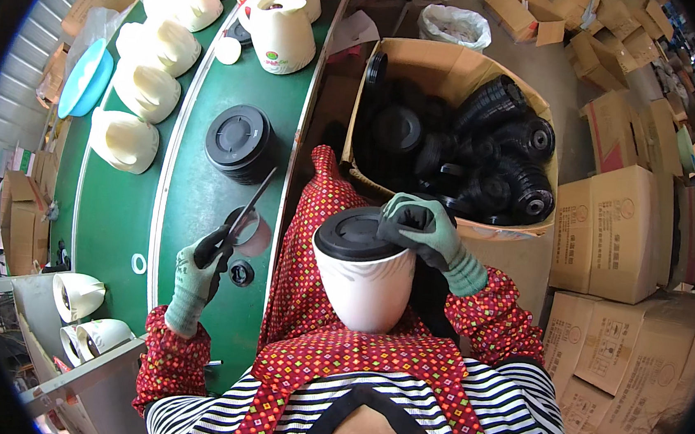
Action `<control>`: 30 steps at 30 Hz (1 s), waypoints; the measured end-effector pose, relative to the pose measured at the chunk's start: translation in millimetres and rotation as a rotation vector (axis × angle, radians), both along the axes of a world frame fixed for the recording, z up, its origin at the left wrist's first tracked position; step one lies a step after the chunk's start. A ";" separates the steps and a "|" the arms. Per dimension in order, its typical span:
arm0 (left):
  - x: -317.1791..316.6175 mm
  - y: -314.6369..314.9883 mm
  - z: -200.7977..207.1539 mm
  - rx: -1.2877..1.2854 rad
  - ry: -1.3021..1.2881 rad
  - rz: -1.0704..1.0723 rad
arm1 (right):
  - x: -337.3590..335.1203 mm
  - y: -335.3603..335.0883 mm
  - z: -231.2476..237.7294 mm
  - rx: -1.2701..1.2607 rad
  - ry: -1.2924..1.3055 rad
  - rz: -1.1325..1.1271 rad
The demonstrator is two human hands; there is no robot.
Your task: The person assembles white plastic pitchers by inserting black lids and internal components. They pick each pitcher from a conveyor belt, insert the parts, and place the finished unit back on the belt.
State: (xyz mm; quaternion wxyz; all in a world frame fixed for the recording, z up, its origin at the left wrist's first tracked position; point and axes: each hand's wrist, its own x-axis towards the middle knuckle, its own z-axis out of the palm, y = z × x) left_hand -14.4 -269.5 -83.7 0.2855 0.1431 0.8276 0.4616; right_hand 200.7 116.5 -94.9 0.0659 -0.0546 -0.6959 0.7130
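A white tapered jug body [361,293] rests in my lap against the red patterned apron, its wide end up. A black ringed disc [353,232] covers that end. My right hand [425,230], in a green and black glove, is closed with its fingers curled at the disc's right edge. Over the green table, my gloved left hand [201,266] is closed on a thin dark flat piece [252,202], seen edge-on, so its full shape is hidden. Beside that hand lie a small black round part [241,273] and a stack of black discs [238,140].
Finished-looking cream jugs [277,33] stand along the green table [187,211]. A cardboard box [458,61] full of black discs sits ahead of my lap. Cartons [606,231] are piled at right. More white bodies [76,296] lie in a grey bin at left.
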 end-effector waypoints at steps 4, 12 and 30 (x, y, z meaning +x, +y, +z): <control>10.2 65.8 63.7 0.043 -0.029 -0.091 | -16.3 17.2 15.7 0.173 0.072 0.193; 6.0 169.2 130.7 0.019 -0.058 -0.582 | -107.7 40.8 62.0 0.835 0.188 0.146; 49.8 274.2 127.7 0.462 0.494 -1.077 | -98.9 49.5 -6.6 0.203 0.221 0.334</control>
